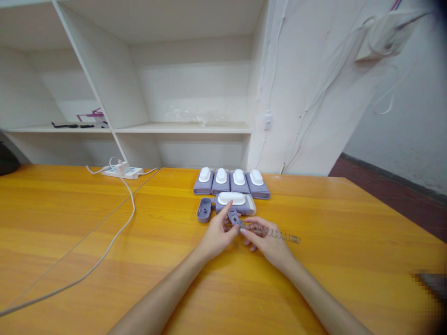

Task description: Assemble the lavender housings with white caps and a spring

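Both my hands meet over the orange table [104, 242]. My left hand [217, 234] pinches a small purple plastic part [233, 217] between thumb and fingers. My right hand [267, 239] is closed on one end of a long thin metal spring [279, 234], which stretches to the right across the tabletop. The spring's near end sits at the purple part. Just beyond my hands lie a purple case with a white ridged top [234, 203] and a small purple cap [204, 210].
Several purple units with white tops [231, 182] stand in a row behind. A white power strip [122, 171] and its cable [115, 232] lie at left. White shelves [181, 126] and a wall with cables stand behind the table.
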`<state>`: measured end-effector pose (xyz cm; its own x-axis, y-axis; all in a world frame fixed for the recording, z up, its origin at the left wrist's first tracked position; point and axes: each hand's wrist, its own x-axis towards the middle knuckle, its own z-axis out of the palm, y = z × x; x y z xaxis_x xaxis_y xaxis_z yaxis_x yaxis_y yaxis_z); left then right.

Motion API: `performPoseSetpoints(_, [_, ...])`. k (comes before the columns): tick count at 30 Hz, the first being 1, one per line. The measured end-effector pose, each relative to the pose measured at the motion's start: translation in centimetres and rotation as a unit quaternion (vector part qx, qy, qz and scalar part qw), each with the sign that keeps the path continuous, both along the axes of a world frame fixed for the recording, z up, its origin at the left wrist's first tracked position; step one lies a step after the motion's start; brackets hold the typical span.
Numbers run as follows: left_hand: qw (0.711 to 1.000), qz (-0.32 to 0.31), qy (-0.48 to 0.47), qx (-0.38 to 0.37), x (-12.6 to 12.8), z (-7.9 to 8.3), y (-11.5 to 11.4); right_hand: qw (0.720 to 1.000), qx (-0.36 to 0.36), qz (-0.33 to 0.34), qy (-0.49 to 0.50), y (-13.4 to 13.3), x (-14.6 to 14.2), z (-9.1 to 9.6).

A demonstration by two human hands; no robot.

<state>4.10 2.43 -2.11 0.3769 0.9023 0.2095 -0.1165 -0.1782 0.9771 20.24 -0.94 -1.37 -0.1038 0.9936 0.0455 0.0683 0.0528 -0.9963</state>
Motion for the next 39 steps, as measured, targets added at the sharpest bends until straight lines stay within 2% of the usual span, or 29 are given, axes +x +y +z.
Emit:
performPoseSetpoints(10, [0.997, -0.045, -0.05, -0.037, 0.1, -0.1, -0.1, 0.998, 0.032, -0.028, -0.054, 0.1, -0.2, 0.0])
performPoseSetpoints(16, [0.996, -0.06, -0.056, -0.02, 0.2, 0.0, -0.5, 0.996, 0.042, -0.039, -0.066, 0.0, -0.3, 0.1])
performPoseSetpoints(26, [0.997, -0.037, -0.061, -0.01, 0.6, -0.2, -0.5, 0.992, 0.063, -0.069, -0.085, 0.2, -0.2, -0.5])
performPoseSetpoints(34, [0.996, -0.016, -0.056, -0.064, 0.8, 0.0, -0.1, 0.992, 0.047, -0.096, -0.074, 0.4, -0.2, -1.1])
performPoseSetpoints(39, [0.997, -0.012, -0.045, -0.065, 0.9, -0.2, -0.2, 0.979, 0.116, -0.103, -0.134, 0.6, 0.2, -1.2])
